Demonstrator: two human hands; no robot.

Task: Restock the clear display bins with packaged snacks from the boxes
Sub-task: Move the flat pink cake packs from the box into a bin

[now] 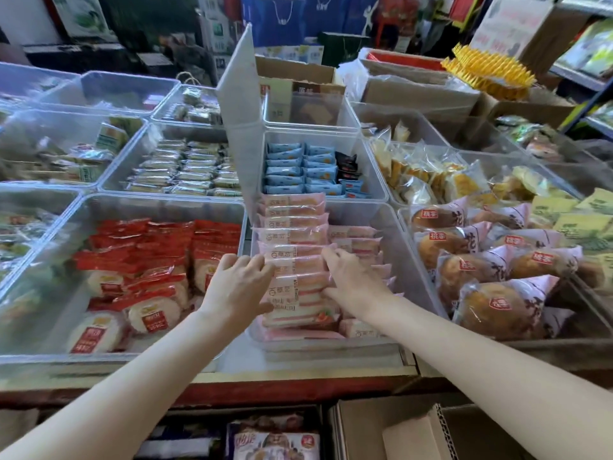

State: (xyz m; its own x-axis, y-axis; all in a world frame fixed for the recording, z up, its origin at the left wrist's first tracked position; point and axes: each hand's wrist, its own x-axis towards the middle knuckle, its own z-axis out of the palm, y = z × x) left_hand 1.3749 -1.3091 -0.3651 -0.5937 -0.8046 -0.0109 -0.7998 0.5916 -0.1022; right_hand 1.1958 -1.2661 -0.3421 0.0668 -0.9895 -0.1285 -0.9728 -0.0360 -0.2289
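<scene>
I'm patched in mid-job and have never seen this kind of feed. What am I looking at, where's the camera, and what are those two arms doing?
There is no machine here: a person wears one wide-angle camera on the head, looking down at their own bare arms. In front is a counter of clear bins holding wrapped snacks. The left hand and right hand grip the two ends of a row of pink packets in the middle bin. Red packets fill the bin to the left, wrapped buns the one to the right, blue packets the one behind. Open cardboard boxes sit below the counter.
</scene>
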